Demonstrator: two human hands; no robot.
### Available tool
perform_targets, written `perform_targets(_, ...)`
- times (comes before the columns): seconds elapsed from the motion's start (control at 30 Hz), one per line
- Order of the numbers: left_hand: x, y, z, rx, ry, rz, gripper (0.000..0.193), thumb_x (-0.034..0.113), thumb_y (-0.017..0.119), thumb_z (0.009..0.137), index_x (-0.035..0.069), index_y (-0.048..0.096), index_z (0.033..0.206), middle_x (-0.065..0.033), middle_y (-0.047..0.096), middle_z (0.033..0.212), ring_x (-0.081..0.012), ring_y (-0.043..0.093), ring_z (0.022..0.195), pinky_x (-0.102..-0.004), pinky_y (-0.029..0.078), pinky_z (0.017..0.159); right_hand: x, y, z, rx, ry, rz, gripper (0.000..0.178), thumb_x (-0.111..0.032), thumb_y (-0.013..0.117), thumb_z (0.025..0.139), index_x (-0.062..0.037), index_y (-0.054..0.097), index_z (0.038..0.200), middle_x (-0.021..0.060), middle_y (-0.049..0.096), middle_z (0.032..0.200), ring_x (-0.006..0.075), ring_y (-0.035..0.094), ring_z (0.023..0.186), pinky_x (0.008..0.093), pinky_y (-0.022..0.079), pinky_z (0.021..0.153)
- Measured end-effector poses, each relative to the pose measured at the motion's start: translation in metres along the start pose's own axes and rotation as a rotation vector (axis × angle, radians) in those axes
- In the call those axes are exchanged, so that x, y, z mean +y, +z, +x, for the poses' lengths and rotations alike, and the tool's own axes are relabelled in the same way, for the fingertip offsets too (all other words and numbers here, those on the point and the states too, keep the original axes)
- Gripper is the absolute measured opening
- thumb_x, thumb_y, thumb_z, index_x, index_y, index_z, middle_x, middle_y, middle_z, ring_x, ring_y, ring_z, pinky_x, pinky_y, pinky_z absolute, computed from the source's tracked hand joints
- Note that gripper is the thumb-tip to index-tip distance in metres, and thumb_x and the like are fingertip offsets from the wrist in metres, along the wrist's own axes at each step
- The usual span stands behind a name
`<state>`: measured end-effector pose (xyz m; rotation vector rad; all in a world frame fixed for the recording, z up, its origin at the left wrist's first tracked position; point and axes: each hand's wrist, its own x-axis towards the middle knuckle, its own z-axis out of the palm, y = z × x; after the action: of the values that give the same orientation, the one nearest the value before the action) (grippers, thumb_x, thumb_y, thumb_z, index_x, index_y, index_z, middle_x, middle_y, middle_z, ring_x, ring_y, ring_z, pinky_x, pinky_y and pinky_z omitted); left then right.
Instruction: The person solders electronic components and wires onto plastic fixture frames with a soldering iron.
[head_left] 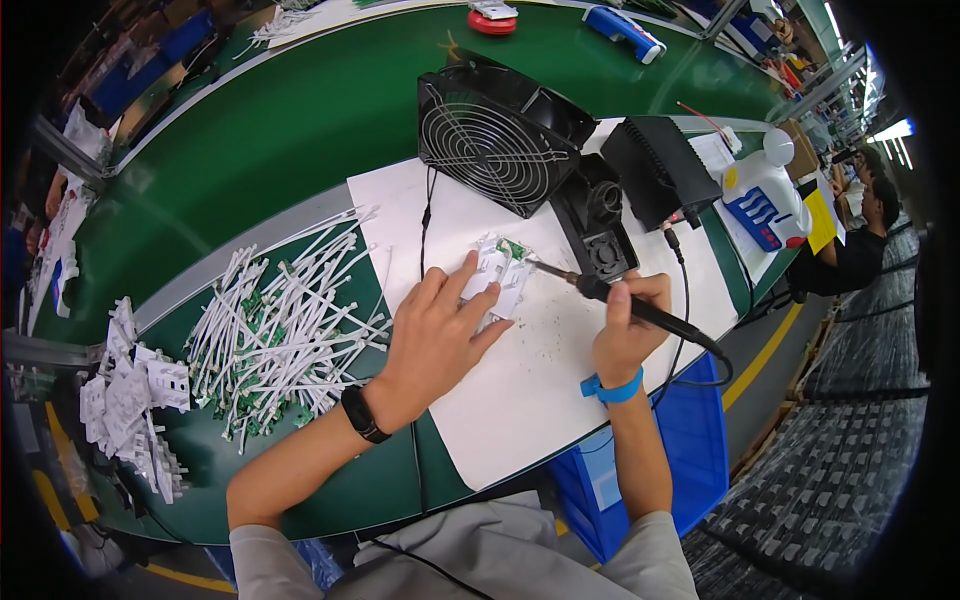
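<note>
My left hand (437,325) lies over a white plastic part (510,290) on the white sheet, its spread fingers and thumb holding the part in place. At the part's far end shows a small green circuit board (514,249). My right hand (630,335) is closed around the black handle of a soldering iron (650,316). The iron's metal tip points left and reaches the board's edge; whether it touches cannot be told. My left palm and fingers hide some of the plastic part.
Left of the sheet (520,420) lies a pile of white cables with green boards (290,340), then stacked white plastic parts (135,400). Beyond my hands stand a black fan (490,140), a soldering iron stand (600,225), a black power box (660,170) and a white bottle (765,195).
</note>
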<state>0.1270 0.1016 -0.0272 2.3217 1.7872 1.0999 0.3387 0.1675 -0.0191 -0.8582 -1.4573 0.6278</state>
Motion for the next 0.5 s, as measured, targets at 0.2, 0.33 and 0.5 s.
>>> perform_targets(0.2,-0.001,0.000,-0.001,0.015,-0.002,-0.007,0.036,0.024,0.085,0.077,0.004,0.077,0.105,-0.0189,0.065,0.134,-0.0269,0.058,0.089,-0.0357,0.053,0.076,-0.005,-0.014,0.019,0.357,-0.109,-0.082,0.018,-0.013,0.058,0.100,-0.0069,0.048,0.086,0.0033,0.053,0.079,0.0035,0.039,0.064,0.0183,0.029,0.055)
perform_targets(0.33,-0.002,0.000,-0.003,0.029,-0.003,-0.013,0.035,0.025,0.085,0.077,0.004,0.077,0.105,-0.0191,0.065,0.133,-0.0272,0.058,0.091,-0.0360,0.053,0.078,-0.016,-0.020,0.047,0.452,-0.147,-0.100,0.019,-0.016,0.060,0.104,-0.0056,0.052,0.091,0.0006,0.053,0.081,0.0040,0.047,0.070,0.0178,0.036,0.061)
perform_targets(0.5,-0.003,0.000,-0.006,0.010,0.009,-0.049,0.038,0.027,0.081,0.082,0.001,0.074,0.109,-0.0241,0.062,0.133,-0.0296,0.056,0.099,-0.0377,0.052,0.081,-0.001,-0.012,0.066,0.285,-0.103,-0.270,0.017,-0.015,0.064,0.103,-0.0028,0.057,0.092,0.0007,0.055,0.081,0.0061,0.048,0.072,0.0227,0.038,0.064)
